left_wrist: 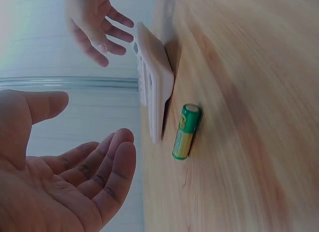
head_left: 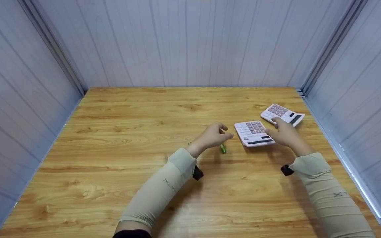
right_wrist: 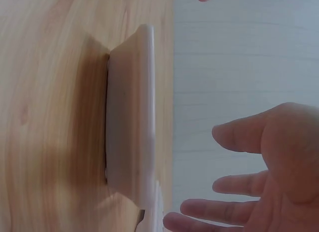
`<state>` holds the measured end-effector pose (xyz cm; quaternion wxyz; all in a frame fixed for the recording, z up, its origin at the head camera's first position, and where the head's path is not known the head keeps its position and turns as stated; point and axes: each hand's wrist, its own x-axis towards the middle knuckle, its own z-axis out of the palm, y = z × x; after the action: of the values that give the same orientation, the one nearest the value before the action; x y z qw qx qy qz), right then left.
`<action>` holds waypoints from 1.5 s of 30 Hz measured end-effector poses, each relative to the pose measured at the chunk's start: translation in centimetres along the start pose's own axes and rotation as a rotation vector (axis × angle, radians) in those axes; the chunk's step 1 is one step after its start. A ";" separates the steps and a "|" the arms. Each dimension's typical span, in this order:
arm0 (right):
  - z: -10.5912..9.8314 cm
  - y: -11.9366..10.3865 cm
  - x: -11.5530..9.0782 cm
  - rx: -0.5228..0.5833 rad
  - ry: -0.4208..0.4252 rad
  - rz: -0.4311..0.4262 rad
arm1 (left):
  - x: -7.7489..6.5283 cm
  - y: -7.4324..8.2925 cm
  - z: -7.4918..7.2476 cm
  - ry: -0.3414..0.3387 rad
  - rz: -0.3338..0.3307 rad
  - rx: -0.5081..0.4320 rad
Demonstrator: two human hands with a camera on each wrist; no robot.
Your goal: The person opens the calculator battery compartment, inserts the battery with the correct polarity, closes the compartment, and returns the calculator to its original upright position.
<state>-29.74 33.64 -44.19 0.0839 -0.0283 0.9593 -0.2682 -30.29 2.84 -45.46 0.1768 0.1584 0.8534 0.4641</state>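
Observation:
Two pale pink calculators lie on the wooden table at the right. The nearer calculator [head_left: 255,133] sits between my two hands, and the farther calculator [head_left: 279,112] lies behind my right hand. Just left of the nearer one is a green and gold battery [left_wrist: 187,131], lying on its side. My left hand [head_left: 213,135] hovers above the battery with loosely bent fingers and nothing in its grasp. Over the right end of the nearer calculator, my right hand [head_left: 284,134] is spread and holds nothing; in the right wrist view its fingers are apart from the calculator's edge.
The wooden table [head_left: 111,148] is enclosed by pale panel walls, with a back wall [head_left: 190,43] and a right wall [head_left: 365,89] close beyond the calculators. A black wrist camera [head_left: 197,173] hangs beneath the left wrist, another [head_left: 287,170] beneath the right.

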 end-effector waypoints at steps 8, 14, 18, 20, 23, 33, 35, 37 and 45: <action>0.2 1.4 0.1 -0.006 -0.052 0.015 | 0.5 0.4 1.3 -0.052 -0.043 -0.124; 0.6 2.6 0.3 0.023 -0.072 0.028 | 1.0 0.6 2.3 -0.059 -0.084 -0.136; 0.7 2.9 0.2 0.028 -0.081 0.058 | 1.4 0.8 2.9 -0.062 -0.126 -0.172; 0.7 3.0 0.2 0.031 -0.095 0.074 | 1.5 0.9 3.3 -0.070 -0.141 -0.200; 0.8 3.1 0.1 0.047 -0.119 0.088 | 1.7 1.1 3.9 -0.080 -0.156 -0.225; 1.2 3.6 0.3 0.174 -0.161 0.119 | 2.4 1.5 6.4 -0.070 -0.228 -0.317; 1.4 3.6 0.3 0.196 -0.160 0.120 | 2.5 1.5 6.9 -0.070 -0.221 -0.342; 1.6 3.6 0.2 0.232 -0.166 0.129 | 2.6 1.4 7.4 -0.069 -0.205 -0.355; 2.4 3.7 0.2 0.388 -0.178 0.170 | 3.2 1.8 9.0 -0.035 -0.213 -0.413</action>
<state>-29.54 35.57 -48.18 0.1942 0.0461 0.8774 -0.4362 -28.90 11.84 -49.00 0.2682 0.0360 0.7489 0.6049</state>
